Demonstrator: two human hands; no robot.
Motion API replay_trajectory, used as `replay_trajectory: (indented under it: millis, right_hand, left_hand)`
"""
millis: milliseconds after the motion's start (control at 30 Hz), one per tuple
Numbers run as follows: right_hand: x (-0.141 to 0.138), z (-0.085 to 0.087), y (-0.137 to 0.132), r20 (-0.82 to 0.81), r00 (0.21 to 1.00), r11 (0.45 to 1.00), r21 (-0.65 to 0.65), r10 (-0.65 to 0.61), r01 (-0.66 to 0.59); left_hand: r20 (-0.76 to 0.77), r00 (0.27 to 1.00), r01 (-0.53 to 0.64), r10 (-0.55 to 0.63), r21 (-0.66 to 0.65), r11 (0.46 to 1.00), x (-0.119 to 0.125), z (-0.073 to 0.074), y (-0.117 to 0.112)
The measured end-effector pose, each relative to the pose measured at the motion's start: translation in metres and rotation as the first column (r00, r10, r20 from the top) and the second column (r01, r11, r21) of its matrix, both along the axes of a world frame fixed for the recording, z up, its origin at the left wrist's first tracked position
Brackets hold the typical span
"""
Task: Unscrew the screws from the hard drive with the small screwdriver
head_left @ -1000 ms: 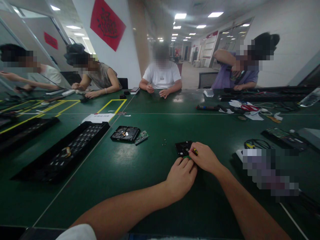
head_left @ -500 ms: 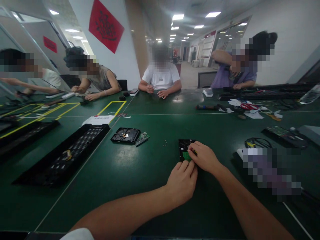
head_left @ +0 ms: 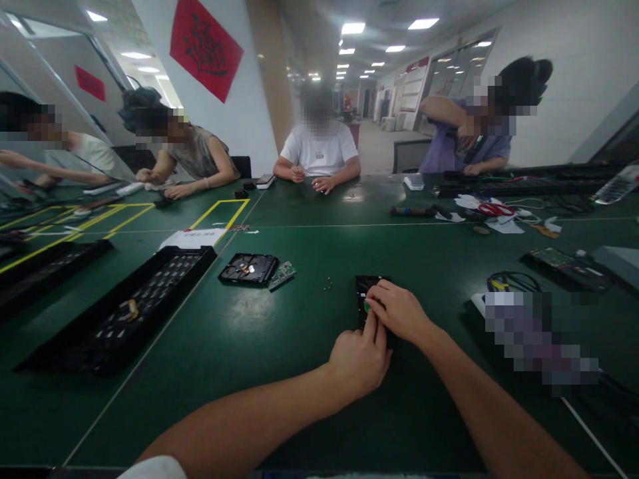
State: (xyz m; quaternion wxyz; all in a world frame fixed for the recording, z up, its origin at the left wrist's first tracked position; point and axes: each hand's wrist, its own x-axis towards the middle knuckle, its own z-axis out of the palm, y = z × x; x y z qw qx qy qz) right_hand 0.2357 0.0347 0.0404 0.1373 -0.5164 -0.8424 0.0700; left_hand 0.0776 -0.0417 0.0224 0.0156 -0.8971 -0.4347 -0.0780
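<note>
A black hard drive (head_left: 364, 285) lies on the green table in front of me, its near part covered by my hands. A bit of green circuit board (head_left: 367, 306) shows on it beside my fingertips. My right hand (head_left: 399, 311) reaches over the drive from the right, fingers drawn together at the board; its grip is partly hidden. From the near side my left hand (head_left: 360, 354) presses its extended index finger to the drive, the other fingers curled. Several tiny screws (head_left: 328, 285) lie left of the drive.
Farther left are a second hard drive (head_left: 248, 268), a loose circuit board (head_left: 283, 275) and a long black tray (head_left: 120, 309). At right lie a coiled cable (head_left: 514, 283) and another drive with an exposed board (head_left: 566, 267). Several people sit around the table.
My left index finger has stretched forward onto the drive. My right fingers have shifted slightly left and now cover more of the green board.
</note>
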Motion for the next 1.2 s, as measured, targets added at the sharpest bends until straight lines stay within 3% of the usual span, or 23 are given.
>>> replay_trajectory:
  millis: [500, 1200]
  right_hand:
    - [0.0012, -0.0021, 0.0070, 0.123, 0.989, 0.996, 0.041, 0.079, -0.084]
    - [0.0056, 0.0020, 0.0041, 0.095, 0.984, 0.989, 0.010, 0.148, -0.150]
  left_hand:
    - [-0.029, 1.000, 0.012, -0.012, 0.015, 1.000, -0.0006, 0.0003, 0.0014]
    - [-0.027, 1.000, 0.002, -0.002, 0.025, 1.000, 0.0009, -0.0018, 0.0008]
